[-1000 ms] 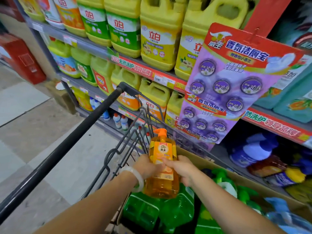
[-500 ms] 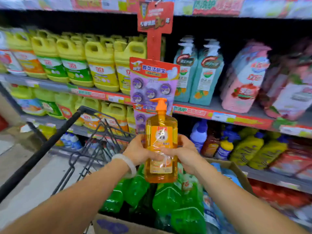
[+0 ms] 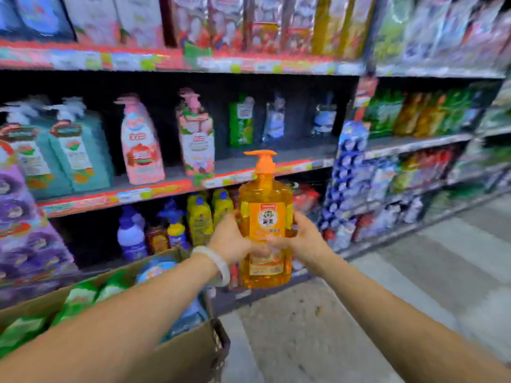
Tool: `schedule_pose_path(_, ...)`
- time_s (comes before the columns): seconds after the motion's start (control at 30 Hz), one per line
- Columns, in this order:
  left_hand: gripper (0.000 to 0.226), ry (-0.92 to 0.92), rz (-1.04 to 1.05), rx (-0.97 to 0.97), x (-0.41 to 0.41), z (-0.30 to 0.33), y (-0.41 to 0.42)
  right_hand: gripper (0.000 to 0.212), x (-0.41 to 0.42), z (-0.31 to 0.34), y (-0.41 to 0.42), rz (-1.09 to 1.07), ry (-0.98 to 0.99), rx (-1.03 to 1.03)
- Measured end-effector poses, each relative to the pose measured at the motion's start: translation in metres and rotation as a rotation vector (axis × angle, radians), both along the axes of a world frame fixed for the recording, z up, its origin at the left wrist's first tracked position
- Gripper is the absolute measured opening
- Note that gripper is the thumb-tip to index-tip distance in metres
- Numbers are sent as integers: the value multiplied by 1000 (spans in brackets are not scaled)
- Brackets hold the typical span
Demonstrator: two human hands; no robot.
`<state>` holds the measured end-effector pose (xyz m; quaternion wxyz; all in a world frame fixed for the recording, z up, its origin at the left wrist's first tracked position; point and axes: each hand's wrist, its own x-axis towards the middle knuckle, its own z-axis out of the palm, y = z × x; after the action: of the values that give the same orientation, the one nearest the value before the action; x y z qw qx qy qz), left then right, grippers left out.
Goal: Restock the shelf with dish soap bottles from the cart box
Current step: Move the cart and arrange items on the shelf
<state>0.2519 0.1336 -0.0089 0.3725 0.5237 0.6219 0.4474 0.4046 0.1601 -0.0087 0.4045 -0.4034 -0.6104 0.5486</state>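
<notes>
A cardboard box [image 3: 179, 352] of green bottles sits lower left. The left hand [image 3: 231, 240] and right hand [image 3: 305, 240] both grip an upright orange dish soap bottle [image 3: 265, 217], held before blurred store shelves [image 3: 166, 186].

Both my arms reach forward, elbows low, forearms converging ahead of me. My left hand [image 3: 235, 239] wraps the bottle's left side, thumb across the front, a pale bangle on that wrist. My right hand [image 3: 305, 239] clasps the right side, fingers curled round it.
</notes>
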Motion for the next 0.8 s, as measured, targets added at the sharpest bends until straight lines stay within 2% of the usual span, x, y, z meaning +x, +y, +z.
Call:
schedule_pose_path(0.17,70,-23,-255,31,118,5,46,48,119,-4,14,-233,30,18)
schedule_pose_path(0.27,96,-28,-369,2,179,-3,78,47,178,-11,28,-358,36,6)
schedule_pose_path(0.4,97,-80,-484,-32,252,-17,129,47,247,-19,58,-489,12,-23)
schedule_pose_path(0.57,70,-149,-581,-63,324,-23,218,48,315,-19,135,-574,-26,-55)
schedule_pose_path(0.7,66,-169,-642,-62,365,-5,298,47,354,-7,217,-600,-17,-54)
schedule_pose_path(0.8,74,-183,-662,-54,394,4,352,43,380,-3,269,-621,25,-26)
